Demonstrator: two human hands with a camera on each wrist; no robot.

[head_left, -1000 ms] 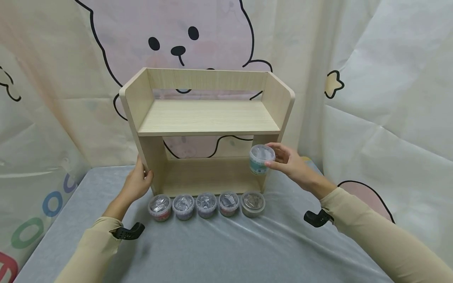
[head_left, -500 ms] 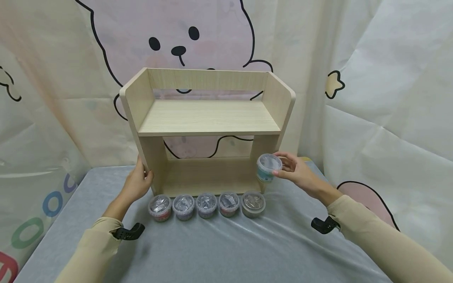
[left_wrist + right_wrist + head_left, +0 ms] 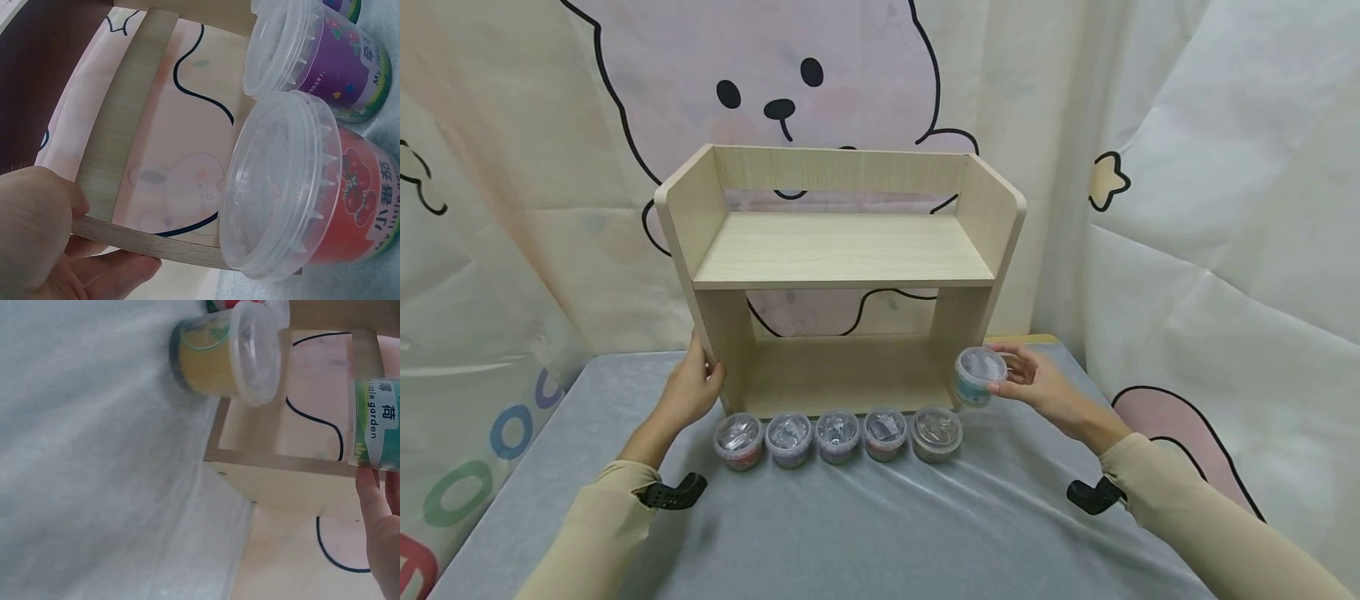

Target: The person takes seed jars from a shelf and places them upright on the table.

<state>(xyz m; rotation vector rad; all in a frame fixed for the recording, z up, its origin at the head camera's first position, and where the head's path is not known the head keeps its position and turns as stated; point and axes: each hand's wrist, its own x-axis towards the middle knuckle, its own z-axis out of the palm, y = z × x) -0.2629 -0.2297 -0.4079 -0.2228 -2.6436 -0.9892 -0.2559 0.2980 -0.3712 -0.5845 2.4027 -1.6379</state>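
My right hand [image 3: 1037, 387] grips a teal-labelled plastic tub [image 3: 977, 383] with a clear lid, held up beside the front right corner of a pale wooden two-tier shelf [image 3: 842, 250]. In the right wrist view the tub's green label [image 3: 378, 422] reads "little garden". My left hand [image 3: 691, 385] holds the shelf's left side panel, thumb inside and fingers outside, as the left wrist view shows. Several lidded tubs stand in a row along the shelf's front: a red-labelled tub [image 3: 356, 194] at the left end, a purple-labelled tub [image 3: 347, 69] beside it, and a yellowish tub [image 3: 209, 353] at the right end.
A grey-blue cloth [image 3: 880, 525] covers the table. Behind the shelf hangs a curtain [image 3: 857, 75] printed with a cartoon bear. Something yellow [image 3: 1022, 339] shows at the table's back edge, behind the right hand.
My right hand has moved down and to the right with the teal-labelled tub, from in front of the lower compartment to beside the shelf's right corner. The left hand stays on the panel.
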